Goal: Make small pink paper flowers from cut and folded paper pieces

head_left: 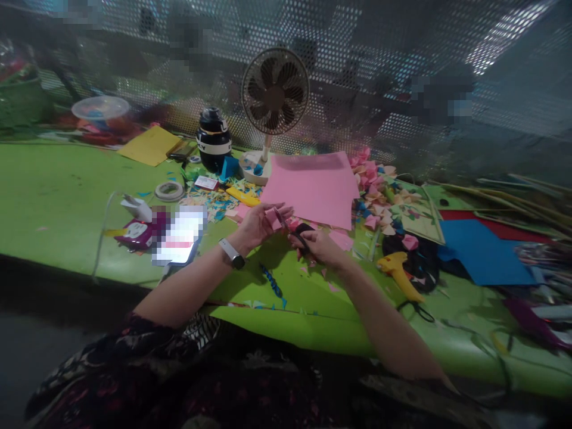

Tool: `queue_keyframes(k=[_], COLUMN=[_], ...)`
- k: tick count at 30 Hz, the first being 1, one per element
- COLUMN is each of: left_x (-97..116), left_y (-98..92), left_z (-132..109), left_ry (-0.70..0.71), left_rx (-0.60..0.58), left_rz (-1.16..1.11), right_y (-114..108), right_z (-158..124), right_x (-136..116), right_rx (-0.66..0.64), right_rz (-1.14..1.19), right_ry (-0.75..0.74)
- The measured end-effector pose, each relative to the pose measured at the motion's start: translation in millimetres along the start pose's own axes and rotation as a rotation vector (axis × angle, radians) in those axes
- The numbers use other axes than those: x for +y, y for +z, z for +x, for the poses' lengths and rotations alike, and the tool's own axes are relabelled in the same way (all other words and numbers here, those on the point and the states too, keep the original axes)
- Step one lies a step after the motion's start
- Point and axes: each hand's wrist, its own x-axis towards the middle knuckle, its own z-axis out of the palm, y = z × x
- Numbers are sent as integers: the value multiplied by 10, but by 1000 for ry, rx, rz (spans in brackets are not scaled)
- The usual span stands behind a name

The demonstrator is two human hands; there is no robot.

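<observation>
My left hand (259,225) pinches a small folded piece of pink paper (272,218) above the green table (58,196). My right hand (318,244) grips black-handled scissors (298,233), whose blades reach up to the pink piece. A watch sits on my left wrist (233,254). Small pink scraps (342,239) lie on the table around my hands. A large pink sheet (313,186) lies just beyond them.
A small fan (274,95) and a black bottle (213,140) stand at the back. A phone (181,235), tape roll (170,191) and yellow sheet (149,145) are left. Folded paper flowers (379,199), a yellow glue gun (400,271) and blue paper (482,250) are right.
</observation>
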Motion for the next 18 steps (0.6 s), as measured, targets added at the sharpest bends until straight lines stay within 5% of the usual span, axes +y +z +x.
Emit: queue_keyframes(k=[7,13,18], left_x=[3,13,65], left_y=[-48,-23,-89], left_z=[75,-2,69], left_ry=[-1,136,193], left_rx=[85,156,161], left_rz=[42,190,190], right_y=[-115,-372,-617], right_z=[19,48,275], right_x=[43,-107,-180], right_rx=[-104,80,226], right_rz=[67,114,-164], right_ry=[-43,-117,-72])
